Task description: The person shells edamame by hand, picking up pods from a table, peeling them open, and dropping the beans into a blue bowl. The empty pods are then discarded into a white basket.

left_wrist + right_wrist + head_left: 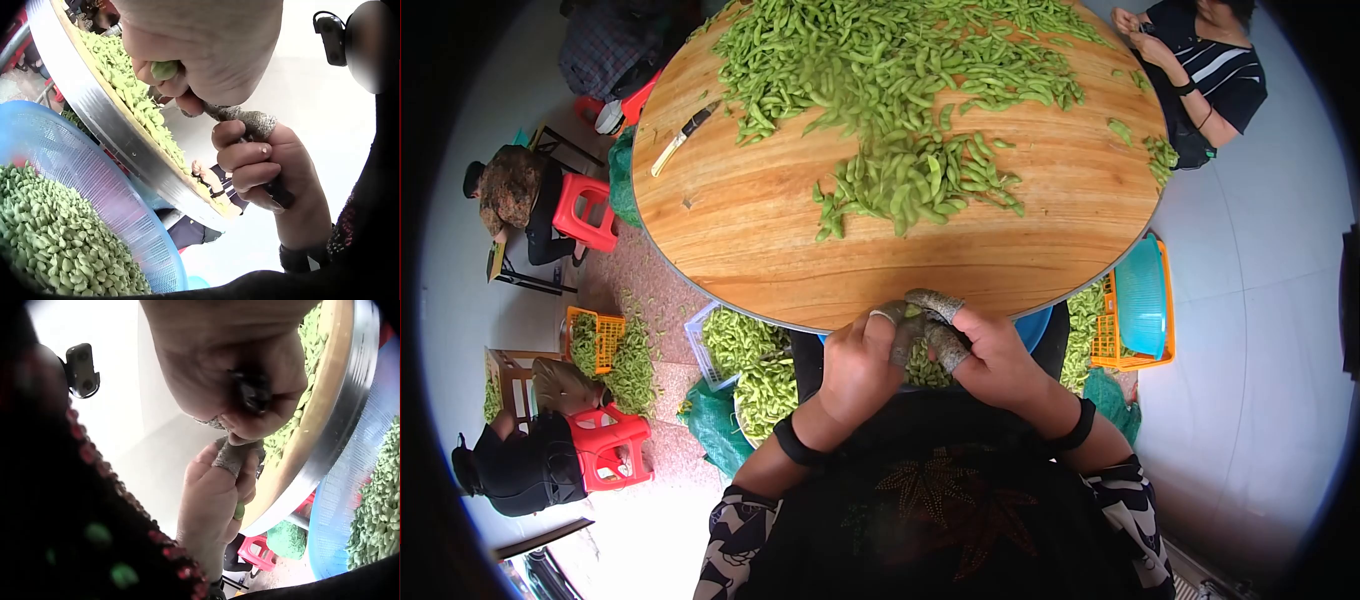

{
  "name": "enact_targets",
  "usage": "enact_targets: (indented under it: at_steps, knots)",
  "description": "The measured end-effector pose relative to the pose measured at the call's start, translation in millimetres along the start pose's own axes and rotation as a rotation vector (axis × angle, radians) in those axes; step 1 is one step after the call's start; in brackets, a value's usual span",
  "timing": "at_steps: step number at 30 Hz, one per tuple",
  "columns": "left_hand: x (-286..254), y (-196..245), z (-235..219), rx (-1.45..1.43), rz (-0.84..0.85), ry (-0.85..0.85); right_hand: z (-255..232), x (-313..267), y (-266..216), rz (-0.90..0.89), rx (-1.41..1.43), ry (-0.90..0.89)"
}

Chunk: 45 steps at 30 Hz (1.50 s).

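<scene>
Both hands meet at the round table's near edge in the head view, with grey wraps on several fingertips. My left hand is curled round a green soybean pod, whose end pokes out of the fist in the left wrist view. My right hand grips a dark-handled tool, its fingers wrapped about the handle. The tool's working end is hidden between the hands. Below them, a blue basket holds shelled green beans.
A large heap of pods covers the far part of the round wooden table. A knife lies at its left. Crates of pods flank my legs. Other people sit around, some by red stools.
</scene>
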<state>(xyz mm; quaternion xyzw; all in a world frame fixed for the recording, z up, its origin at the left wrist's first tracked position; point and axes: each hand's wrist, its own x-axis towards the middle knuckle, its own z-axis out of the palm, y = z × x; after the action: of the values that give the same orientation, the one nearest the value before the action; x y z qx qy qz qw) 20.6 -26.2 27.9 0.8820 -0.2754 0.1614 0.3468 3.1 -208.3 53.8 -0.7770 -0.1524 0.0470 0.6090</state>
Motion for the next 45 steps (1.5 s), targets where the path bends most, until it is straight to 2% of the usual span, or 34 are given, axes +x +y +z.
enact_targets:
  at_steps: [6,8,10,11,12,13,14,15,16,17,19,20,21,22,23,24,25,26,28,30,31,32,34,35,37,39,41,42,44,45]
  knots:
    - [-3,-4,2,0.149,0.044,-0.028,3,5,7,0.092,-0.033,-0.037]
    - [-1,-5,4,0.193,0.072,-0.040,6,7,13,0.009,-0.186,0.001]
    - [1,-7,9,-0.107,-0.016,0.073,10,8,12,-0.010,-0.098,0.041]
    - [2,-5,8,-0.108,-0.015,0.071,11,8,12,-0.032,-0.009,0.075]
    - [4,-1,4,-0.559,-0.198,0.020,11,8,9,-0.032,-0.009,0.075]
    - [5,2,1,-1.009,-0.383,-0.033,10,8,3,0.031,0.111,0.055]
    - [4,2,-1,-1.010,-0.384,-0.032,9,7,0,0.095,0.230,0.035]
    - [3,0,-6,-1.171,-0.546,-0.108,11,7,4,0.095,0.229,0.034]
    - [2,-2,-9,-1.330,-0.710,-0.187,13,6,11,0.004,0.175,0.052]
    - [1,-5,-9,-1.331,-0.710,-0.189,14,5,15,-0.086,0.121,0.070]
    - [0,-10,-9,-1.598,-0.798,-0.368,12,3,15,-0.062,0.096,0.058]
    - [0,-8,-7,-1.599,-0.798,-0.368,12,2,15,-0.042,0.070,0.043]
    - [1,-6,-3,-1.393,-0.750,-0.333,12,2,16,-0.041,0.070,0.045]
    - [1,-4,-1,-1.188,-0.698,-0.299,14,2,16,-0.114,-0.004,0.071]
    - [1,-4,0,-1.188,-0.697,-0.300,15,2,16,-0.188,-0.078,0.095]
    - [0,-4,2,-1.115,-0.624,-0.246,15,2,15,-0.188,-0.077,0.095]
    - [0,-5,3,-1.041,-0.550,-0.193,14,1,14,-0.136,-0.042,0.066]
    - [0,-6,4,-1.037,-0.547,-0.194,13,1,12,-0.085,-0.008,0.037]
    - [0,-6,7,-0.787,-0.251,-0.045,13,2,8,-0.051,0.064,0.035]
    - [2,-1,8,-0.820,-0.235,-0.015,13,0,6,-0.006,0.143,0.033]
    - [2,1,8,-0.853,-0.216,0.020,13,-1,5,0.077,0.254,0.003]
    - [-1,0,6,-0.854,-0.221,0.014,13,-3,5,0.160,0.363,-0.027]
    - [-8,-6,1,-1.495,-0.702,-0.227,13,-5,8,0.195,0.451,-0.031]
    - [-8,-4,1,-1.496,-0.705,-0.231,14,-6,10,0.224,0.535,-0.040]
    - [-5,1,2,-1.571,-0.957,-0.300,14,-6,19,0.179,0.473,-0.045]
    - [-5,-1,3,-1.540,-0.920,-0.339,11,-7,22,0.134,0.412,-0.052]
    - [-6,-2,3,-1.507,-0.887,-0.374,5,-8,16,0.294,0.521,-0.119]
    - [-7,0,2,-1.457,-0.857,-0.338,3,-5,11,0.296,0.521,-0.122]
    - [-7,0,2,-1.406,-0.824,-0.303,0,2,5,0.418,0.539,0.023]
    - [-9,-2,4,-1.405,-0.774,-0.343,2,4,8,0.417,0.540,0.025]
